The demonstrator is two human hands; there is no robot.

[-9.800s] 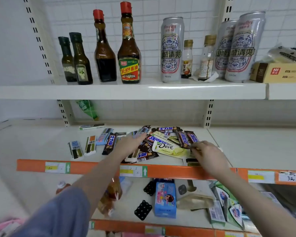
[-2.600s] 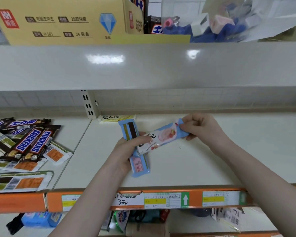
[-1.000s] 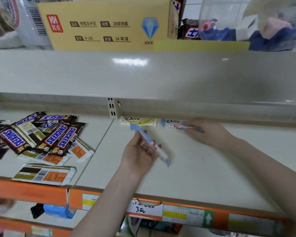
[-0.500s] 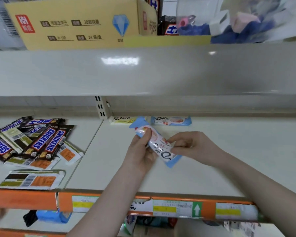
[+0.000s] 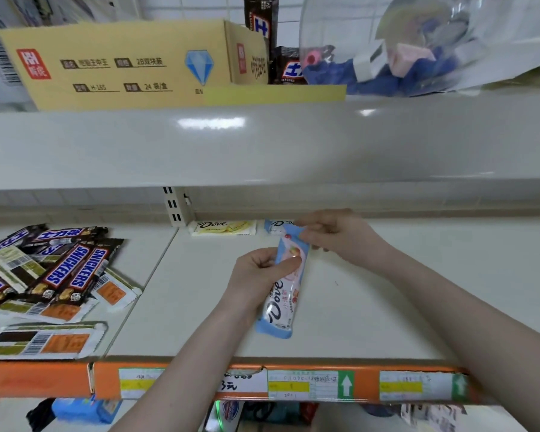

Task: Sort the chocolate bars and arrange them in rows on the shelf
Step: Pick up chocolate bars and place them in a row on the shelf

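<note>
Held between both hands above the middle shelf (image 5: pixel 387 307): a blue-edged Dove bar (image 5: pixel 282 291), lengthwise front to back, label up. Left hand (image 5: pixel 256 275) wrapped round its middle, thumb pressed across the pink picture on the wrapper. Right hand (image 5: pixel 340 236) pinching the far end, fingers curled over the wrapper's edge. Behind them, against the back of the shelf, a yellow Dove bar (image 5: pixel 223 227) lying flat crosswise, and just to its right a second blue Dove bar (image 5: pixel 276 226), mostly hidden by the right hand, so possibly touched by it, not clear. To the left of the shelf seam, a loose heap of Snickers bars (image 5: pixel 63 269) mixed with other wrappers turned barcode side up, overlapping at odd angles; one such white-and-orange wrapper (image 5: pixel 41 341) apart, near the front edge. Along the front, an orange price rail (image 5: pixel 200 385) with paper labels. On the upper shelf (image 5: pixel 262 145), a yellow carton (image 5: pixel 131 63), dark chocolate packs (image 5: pixel 264 23) standing behind it, and a clear plastic bag (image 5: pixel 418 48) of blue and pink items.
</note>
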